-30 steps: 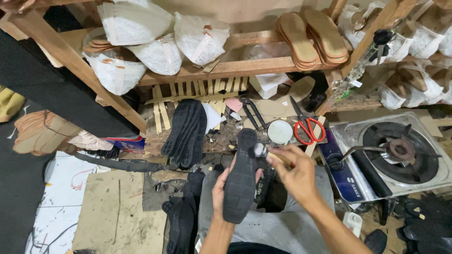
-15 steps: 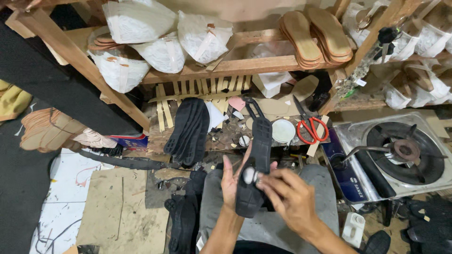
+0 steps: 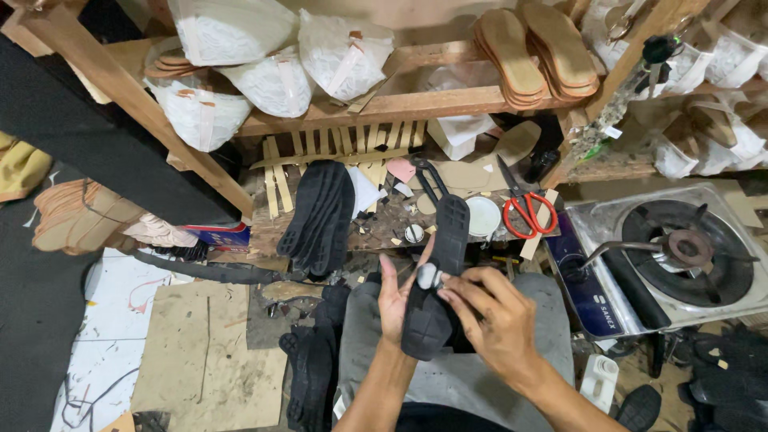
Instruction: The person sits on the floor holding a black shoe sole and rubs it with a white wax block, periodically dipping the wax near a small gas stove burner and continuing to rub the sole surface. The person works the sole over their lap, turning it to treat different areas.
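Observation:
A black rubber shoe sole (image 3: 438, 272) stands on end over my lap, its tread side facing me. My left hand (image 3: 394, 298) supports it from behind and from the left, fingers spread along its back. My right hand (image 3: 490, 314) comes in from the right with its fingertips pinched on a small pale round piece (image 3: 428, 277) pressed against the middle of the sole. Both hands are over my grey trousers (image 3: 448, 376).
A stack of black soles (image 3: 320, 216) lies on the cluttered bench, with red-handled scissors (image 3: 524, 210) and a white lid (image 3: 482, 216) nearby. A gas stove (image 3: 680, 256) stands at right. Tan insoles (image 3: 532, 52) and white bags (image 3: 276, 76) fill the wooden shelf. More black soles (image 3: 312, 376) lie on the floor.
The sole has tilted a little, its top leaning further right. My right hand has shifted lower and to the right along it, fingertips still on the pale piece.

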A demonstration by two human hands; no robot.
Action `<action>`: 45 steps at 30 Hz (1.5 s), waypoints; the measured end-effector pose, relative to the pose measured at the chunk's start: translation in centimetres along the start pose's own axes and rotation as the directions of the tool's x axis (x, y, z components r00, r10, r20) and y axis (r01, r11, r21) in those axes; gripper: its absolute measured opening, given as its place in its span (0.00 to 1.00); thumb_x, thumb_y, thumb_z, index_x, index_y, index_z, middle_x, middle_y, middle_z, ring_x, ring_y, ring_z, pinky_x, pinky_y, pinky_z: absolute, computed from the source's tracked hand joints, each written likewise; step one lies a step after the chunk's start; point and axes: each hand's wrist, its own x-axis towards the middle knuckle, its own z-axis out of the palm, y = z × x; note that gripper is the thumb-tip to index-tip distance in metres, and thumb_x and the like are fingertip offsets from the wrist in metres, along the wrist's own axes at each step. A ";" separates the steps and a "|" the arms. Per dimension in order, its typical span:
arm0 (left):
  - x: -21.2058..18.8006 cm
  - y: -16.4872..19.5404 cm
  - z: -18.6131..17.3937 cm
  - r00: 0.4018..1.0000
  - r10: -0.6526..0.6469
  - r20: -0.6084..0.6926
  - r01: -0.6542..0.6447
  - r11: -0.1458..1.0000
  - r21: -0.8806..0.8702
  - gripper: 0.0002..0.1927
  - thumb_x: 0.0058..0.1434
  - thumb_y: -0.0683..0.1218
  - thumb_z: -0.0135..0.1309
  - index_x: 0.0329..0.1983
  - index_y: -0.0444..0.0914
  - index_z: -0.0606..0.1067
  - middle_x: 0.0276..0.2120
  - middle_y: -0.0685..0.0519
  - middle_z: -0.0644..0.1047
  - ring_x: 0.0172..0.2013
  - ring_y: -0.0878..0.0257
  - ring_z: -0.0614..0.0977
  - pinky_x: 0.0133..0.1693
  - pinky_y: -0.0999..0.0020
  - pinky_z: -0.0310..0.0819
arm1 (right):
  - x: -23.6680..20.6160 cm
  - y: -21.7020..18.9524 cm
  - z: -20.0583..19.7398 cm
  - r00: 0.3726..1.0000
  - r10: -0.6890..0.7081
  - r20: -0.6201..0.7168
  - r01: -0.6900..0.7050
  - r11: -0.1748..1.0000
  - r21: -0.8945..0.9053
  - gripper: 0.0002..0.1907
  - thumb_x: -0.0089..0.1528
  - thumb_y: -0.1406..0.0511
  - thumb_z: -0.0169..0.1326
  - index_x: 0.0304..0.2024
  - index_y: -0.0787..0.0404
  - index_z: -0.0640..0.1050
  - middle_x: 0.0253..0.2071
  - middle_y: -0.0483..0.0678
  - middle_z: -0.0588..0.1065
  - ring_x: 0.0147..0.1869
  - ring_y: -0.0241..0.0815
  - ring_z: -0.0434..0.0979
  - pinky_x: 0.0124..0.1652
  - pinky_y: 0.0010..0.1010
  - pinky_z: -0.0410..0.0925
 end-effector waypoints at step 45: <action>-0.6 2.2 2.7 0.974 0.004 -0.229 -0.017 0.998 -0.058 0.34 0.67 0.50 0.41 0.74 0.29 0.57 0.70 0.31 0.62 0.70 0.37 0.64 0.69 0.45 0.58 | -0.5 1.9 -3.0 0.996 -0.067 0.064 0.065 0.997 0.032 0.12 0.51 0.69 0.69 0.38 0.60 0.84 0.37 0.46 0.79 0.34 0.40 0.80 0.31 0.29 0.71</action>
